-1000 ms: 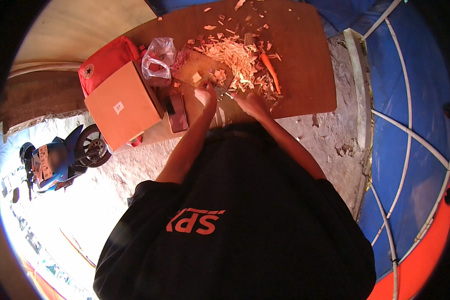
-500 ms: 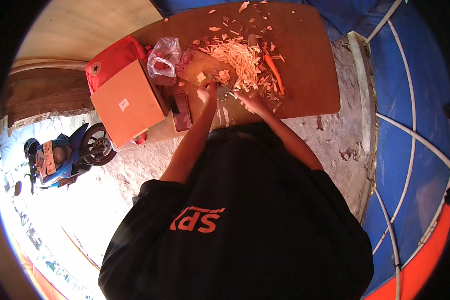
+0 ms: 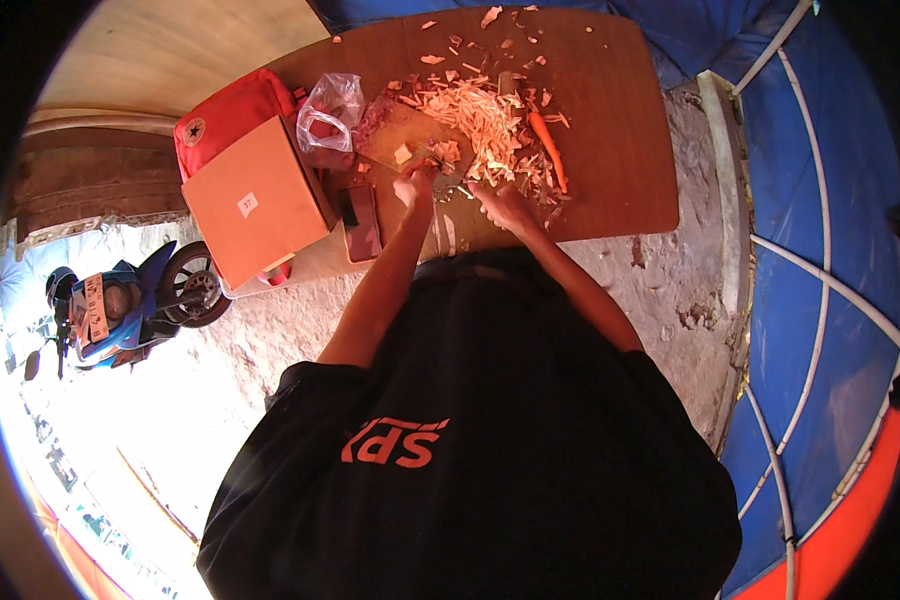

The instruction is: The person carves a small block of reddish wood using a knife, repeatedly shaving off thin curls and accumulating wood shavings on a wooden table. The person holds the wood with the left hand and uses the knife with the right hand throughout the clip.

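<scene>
A brown table (image 3: 620, 150) fills the upper middle of the frame. At its left side sits a cardboard box (image 3: 255, 205), with a red bag (image 3: 235, 115) behind it. A heap of pale strips (image 3: 485, 125) lies upper centre, beside a tan board (image 3: 400, 128); left of the board is a clear plastic bag (image 3: 332, 110). A phone (image 3: 363, 230) lies below that. The left hand (image 3: 415, 185) is at the board's lower edge, its grip too blurred to tell. The right hand (image 3: 505, 207), just right of it, closes around a knife (image 3: 464, 191).
</scene>
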`<act>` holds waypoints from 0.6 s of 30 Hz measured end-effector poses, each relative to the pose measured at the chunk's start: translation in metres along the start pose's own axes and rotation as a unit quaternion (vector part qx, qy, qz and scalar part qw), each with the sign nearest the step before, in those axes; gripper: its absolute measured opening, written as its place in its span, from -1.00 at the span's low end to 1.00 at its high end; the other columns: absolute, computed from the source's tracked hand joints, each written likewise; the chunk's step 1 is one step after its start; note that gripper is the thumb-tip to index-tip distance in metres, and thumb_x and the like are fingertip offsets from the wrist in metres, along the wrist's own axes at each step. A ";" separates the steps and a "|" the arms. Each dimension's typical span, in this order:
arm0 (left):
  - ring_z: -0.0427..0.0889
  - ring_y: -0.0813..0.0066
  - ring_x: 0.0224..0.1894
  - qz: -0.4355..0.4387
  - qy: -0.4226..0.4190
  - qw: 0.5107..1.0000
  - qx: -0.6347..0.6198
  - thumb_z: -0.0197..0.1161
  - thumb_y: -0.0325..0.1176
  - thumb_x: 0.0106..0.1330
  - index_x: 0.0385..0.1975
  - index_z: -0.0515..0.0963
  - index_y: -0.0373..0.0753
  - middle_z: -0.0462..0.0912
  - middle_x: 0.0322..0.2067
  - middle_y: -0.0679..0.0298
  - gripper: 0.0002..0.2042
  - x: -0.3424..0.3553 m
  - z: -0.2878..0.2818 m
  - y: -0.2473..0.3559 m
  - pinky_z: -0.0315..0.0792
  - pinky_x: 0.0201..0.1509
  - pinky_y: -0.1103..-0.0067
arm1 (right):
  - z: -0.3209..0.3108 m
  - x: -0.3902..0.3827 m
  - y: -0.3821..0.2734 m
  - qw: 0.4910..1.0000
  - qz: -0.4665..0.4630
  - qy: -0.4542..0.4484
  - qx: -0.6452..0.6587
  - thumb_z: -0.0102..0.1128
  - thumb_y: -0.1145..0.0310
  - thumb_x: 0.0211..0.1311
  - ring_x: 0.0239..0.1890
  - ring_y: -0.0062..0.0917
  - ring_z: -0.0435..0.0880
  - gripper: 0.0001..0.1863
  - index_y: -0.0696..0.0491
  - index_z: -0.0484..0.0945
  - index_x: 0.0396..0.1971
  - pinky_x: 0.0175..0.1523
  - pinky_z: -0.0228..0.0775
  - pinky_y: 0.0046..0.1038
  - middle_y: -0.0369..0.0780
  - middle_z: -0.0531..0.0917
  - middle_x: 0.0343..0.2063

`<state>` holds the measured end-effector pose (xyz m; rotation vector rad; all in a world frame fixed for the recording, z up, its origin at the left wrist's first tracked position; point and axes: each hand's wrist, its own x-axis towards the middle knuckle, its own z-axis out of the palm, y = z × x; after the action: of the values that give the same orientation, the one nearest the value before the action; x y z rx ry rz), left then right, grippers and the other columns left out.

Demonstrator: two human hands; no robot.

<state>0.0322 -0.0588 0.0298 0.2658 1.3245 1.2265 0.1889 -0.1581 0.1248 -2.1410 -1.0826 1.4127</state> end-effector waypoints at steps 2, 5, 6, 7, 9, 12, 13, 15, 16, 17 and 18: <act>0.64 0.40 -0.42 0.018 -0.012 1.000 0.011 0.20 -0.65 0.12 -0.40 0.56 -0.48 0.62 -0.40 0.12 -0.93 0.000 -0.001 0.000 0.62 -0.30 0.54 | -0.002 -0.005 -0.005 1.000 -0.007 -0.004 0.003 0.07 -0.37 0.02 -0.77 -0.52 0.47 -0.24 0.16 0.53 -0.74 -0.58 0.31 -0.45 -0.25 0.45 -0.86; 0.63 0.42 -0.44 0.021 -0.009 0.999 0.024 0.23 -0.62 0.11 -0.40 0.57 -0.47 0.62 -0.44 0.15 -0.92 0.000 0.001 0.001 0.60 -0.34 0.57 | -0.006 -0.012 -0.008 1.000 -0.014 -0.008 0.016 0.07 -0.37 0.03 -0.78 -0.53 0.46 -0.24 0.18 0.53 -0.73 -0.58 0.30 -0.46 -0.26 0.44 -0.86; 0.63 0.43 -0.45 0.005 0.003 0.999 0.034 0.24 -0.61 0.10 -0.40 0.57 -0.46 0.62 -0.45 0.17 -0.92 -0.001 0.001 0.002 0.59 -0.35 0.58 | -0.006 -0.013 -0.008 1.000 -0.011 -0.015 0.012 0.07 -0.37 0.03 -0.78 -0.54 0.45 -0.24 0.18 0.53 -0.72 -0.59 0.30 -0.47 -0.27 0.44 -0.86; 0.63 0.37 -0.40 0.016 -0.006 0.999 0.036 0.19 -0.64 0.12 -0.42 0.56 -0.46 0.61 -0.41 0.13 -0.94 -0.002 0.002 0.003 0.61 -0.31 0.54 | -0.006 -0.013 -0.007 1.000 -0.009 -0.016 0.009 0.07 -0.37 0.03 -0.78 -0.56 0.45 -0.24 0.18 0.54 -0.71 -0.60 0.29 -0.48 -0.27 0.43 -0.86; 0.64 0.25 -0.30 0.006 -0.002 0.998 0.056 0.09 -0.70 0.15 -0.46 0.52 -0.44 0.60 -0.33 0.05 -0.92 -0.004 0.003 0.004 0.65 -0.23 0.44 | -0.006 -0.013 -0.005 0.999 0.000 -0.023 0.027 0.08 -0.37 0.03 -0.79 -0.58 0.43 -0.24 0.19 0.54 -0.70 -0.62 0.26 -0.50 -0.29 0.42 -0.87; 0.64 0.28 -0.32 0.002 -0.002 0.999 0.049 0.10 -0.70 0.15 -0.45 0.53 -0.42 0.61 -0.34 0.08 -0.92 -0.006 0.004 0.007 0.64 -0.25 0.46 | -0.005 -0.014 -0.001 0.998 0.021 -0.033 0.044 0.08 -0.37 0.03 -0.80 -0.60 0.40 -0.24 0.19 0.53 -0.70 -0.65 0.22 -0.51 -0.31 0.40 -0.87; 0.62 0.36 -0.39 0.023 -0.009 0.999 0.047 0.14 -0.65 0.13 -0.45 0.54 -0.43 0.60 -0.40 0.12 -0.95 -0.008 0.004 0.007 0.60 -0.31 0.52 | -0.004 -0.014 0.001 0.998 0.039 -0.034 0.041 0.09 -0.37 0.03 -0.81 -0.61 0.39 -0.24 0.19 0.53 -0.70 -0.65 0.21 -0.51 -0.31 0.39 -0.87; 0.58 0.51 -0.52 0.035 -0.005 0.998 0.058 0.22 -0.57 0.10 -0.44 0.57 -0.46 0.60 -0.52 0.21 -0.92 -0.011 0.004 0.008 0.50 -0.44 0.64 | -0.005 -0.016 0.004 0.998 0.028 -0.038 0.050 0.09 -0.37 0.03 -0.81 -0.61 0.38 -0.24 0.19 0.53 -0.71 -0.66 0.20 -0.51 -0.32 0.38 -0.87; 0.57 0.52 -0.53 0.059 -0.010 0.996 0.065 0.21 -0.56 0.10 -0.44 0.57 -0.45 0.59 -0.53 0.22 -0.91 -0.012 0.004 0.008 0.49 -0.45 0.64 | -0.004 -0.016 0.006 0.998 0.025 -0.034 0.050 0.09 -0.37 0.03 -0.81 -0.61 0.38 -0.24 0.19 0.52 -0.71 -0.67 0.19 -0.51 -0.32 0.38 -0.88; 0.56 0.53 -0.55 0.065 -0.005 0.995 0.080 0.20 -0.55 0.10 -0.44 0.58 -0.45 0.59 -0.55 0.23 -0.91 -0.014 0.004 0.009 0.47 -0.46 0.64 | -0.004 -0.017 0.006 0.997 0.028 -0.037 0.054 0.10 -0.36 0.03 -0.81 -0.61 0.38 -0.24 0.19 0.52 -0.71 -0.67 0.19 -0.51 -0.32 0.38 -0.88; 0.55 0.54 -0.56 0.070 0.004 0.993 0.097 0.19 -0.54 0.11 -0.44 0.58 -0.45 0.58 -0.56 0.24 -0.90 -0.016 0.005 0.010 0.46 -0.47 0.65 | -0.004 -0.018 0.007 0.997 0.028 -0.036 0.057 0.10 -0.36 0.03 -0.81 -0.61 0.38 -0.24 0.19 0.52 -0.71 -0.66 0.19 -0.51 -0.32 0.38 -0.87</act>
<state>0.0347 -0.0650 0.0476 0.5002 1.4532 1.2167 0.1911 -0.1759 0.1333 -2.0691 -0.9481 1.5504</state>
